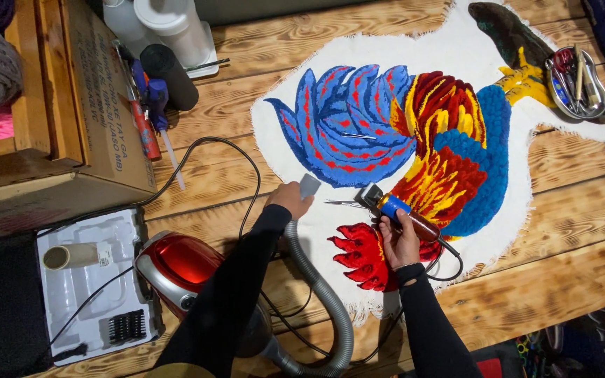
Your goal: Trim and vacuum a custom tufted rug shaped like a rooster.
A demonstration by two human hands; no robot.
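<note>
Black-sleeved arms reach in from the bottom edge: the right hand is closed round a brown-and-blue corded electric trimmer, while the left hand grips the grey ribbed vacuum hose at its nozzle. Both tools meet at centre frame on a soft, floppy tufted rooster rug, likely best lifted by its white edges. A red canister vacuum sits lower left on the plank table.

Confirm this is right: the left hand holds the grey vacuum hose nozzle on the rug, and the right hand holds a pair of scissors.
Not quite. In the head view the right hand grips a corded electric trimmer, not scissors. The left hand does hold the grey vacuum hose nozzle on the rug.
</note>
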